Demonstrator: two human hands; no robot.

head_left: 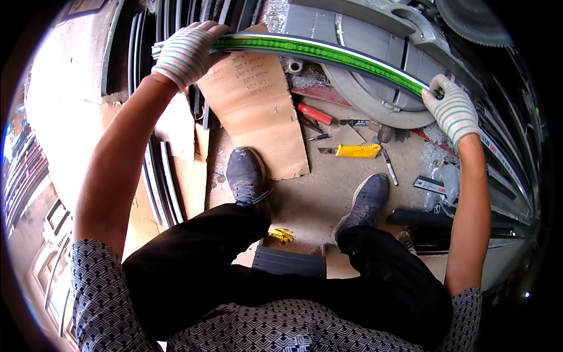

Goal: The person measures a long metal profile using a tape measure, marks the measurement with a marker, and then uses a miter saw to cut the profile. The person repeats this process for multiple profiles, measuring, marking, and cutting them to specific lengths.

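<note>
A long, narrow profile strip [328, 53] with a bright green face and dark edges stretches between my two hands. My left hand [190, 54], in a striped knit glove with bare fingertips, is closed round its left end. Its right end is pinched between the thumb and fingers of my right hand [451, 110], gloved the same way. Behind and below the strip lies the grey round base [369, 97] of a miter saw. The strip passes over this base; whether it touches cannot be told.
A toothed saw blade [472, 23] shows at the upper right. On the floor lie a yellow utility knife [358, 151], a red-handled tool [315, 113], a marker [389, 166] and written-on cardboard [258, 111]. Dark profiles [161, 182] are stacked at left, more profiles [498, 152] at right.
</note>
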